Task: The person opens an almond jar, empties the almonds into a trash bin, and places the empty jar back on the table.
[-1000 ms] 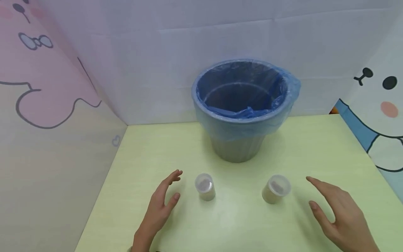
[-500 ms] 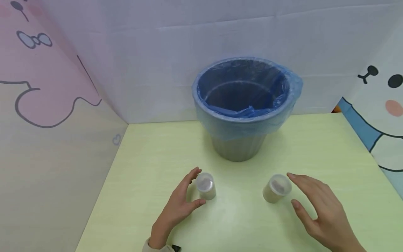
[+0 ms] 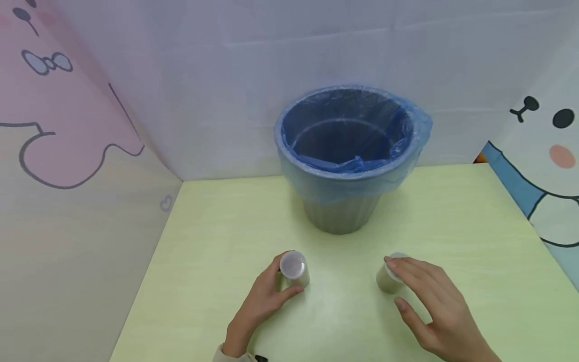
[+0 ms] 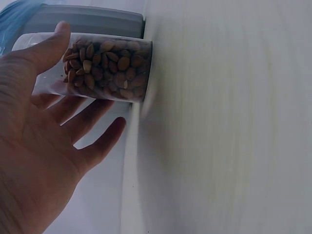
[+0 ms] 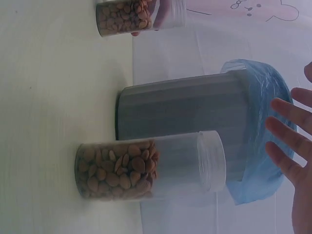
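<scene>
Two clear, white-lidded jars stand upright on the table, each partly filled with brown nuts that look like almonds. My left hand (image 3: 264,297) is around the left jar (image 3: 295,266), fingers behind it and thumb on the near side. In the left wrist view the thumb lies across the wall of this jar (image 4: 107,68) near its upper part. My right hand (image 3: 436,306) hovers by the right jar (image 3: 387,279), its fingers extended over the lid in the head view. The right wrist view shows the spread fingers (image 5: 287,134) apart from that jar's lid (image 5: 213,161).
Behind the jars stands a grey bin (image 3: 341,213) lined with a blue plastic bag (image 3: 353,186). White cloth (image 3: 203,100) hangs at the back of the pale yellow table (image 3: 217,216). Panels with cartoon animals (image 3: 68,151) flank both sides.
My left hand has moved right, from beside the left jar to around it. My right hand has moved left until its fingers overlap the right jar's lid. Both jars stay in place.
</scene>
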`<state>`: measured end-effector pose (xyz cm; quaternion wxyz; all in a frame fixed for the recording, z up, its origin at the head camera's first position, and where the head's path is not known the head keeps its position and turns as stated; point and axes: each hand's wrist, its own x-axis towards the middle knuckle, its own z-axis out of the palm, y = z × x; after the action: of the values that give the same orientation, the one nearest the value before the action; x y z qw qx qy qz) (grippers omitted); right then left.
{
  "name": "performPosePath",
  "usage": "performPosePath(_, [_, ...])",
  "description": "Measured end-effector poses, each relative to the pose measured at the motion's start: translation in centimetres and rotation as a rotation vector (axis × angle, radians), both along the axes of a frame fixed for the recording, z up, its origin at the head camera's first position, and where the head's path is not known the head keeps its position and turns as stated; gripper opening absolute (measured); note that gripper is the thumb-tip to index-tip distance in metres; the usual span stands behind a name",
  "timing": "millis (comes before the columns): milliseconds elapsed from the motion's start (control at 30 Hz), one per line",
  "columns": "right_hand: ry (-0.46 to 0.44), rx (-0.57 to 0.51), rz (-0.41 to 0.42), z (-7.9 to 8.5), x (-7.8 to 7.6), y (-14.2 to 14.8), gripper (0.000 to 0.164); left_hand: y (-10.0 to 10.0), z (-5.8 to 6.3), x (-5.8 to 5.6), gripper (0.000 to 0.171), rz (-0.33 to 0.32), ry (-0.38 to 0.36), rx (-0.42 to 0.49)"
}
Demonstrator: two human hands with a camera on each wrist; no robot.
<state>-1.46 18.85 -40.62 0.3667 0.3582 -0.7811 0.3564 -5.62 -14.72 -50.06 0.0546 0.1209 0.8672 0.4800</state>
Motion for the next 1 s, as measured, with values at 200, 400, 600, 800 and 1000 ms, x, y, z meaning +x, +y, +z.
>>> performPosePath(200, [0.048,-0.033,0.075,0.0,0.3,-1.3,0.045,0.2,-0.5,0.0,0.072,0.024,0.037,-0.010])
performPosePath(400, [0.062,-0.045,0.142,0.0,0.5,-2.6,0.043,0.2,-0.4,0.2,0.069,0.008,0.041,-0.018])
performPosePath(600, [0.042,-0.046,0.178,-0.3,0.8,-3.4,0.041,0.0,0.4,0.7,0.070,-0.048,0.138,-0.020])
performPosePath(800, [0.018,-0.031,0.210,-0.8,1.2,-4.3,0.040,-0.5,1.4,1.4,0.072,-0.153,0.349,0.002])
performPosePath(1000, [-0.027,0.003,0.151,-1.9,1.5,-4.7,0.044,-0.3,2.4,1.1,0.072,-0.234,0.437,0.040])
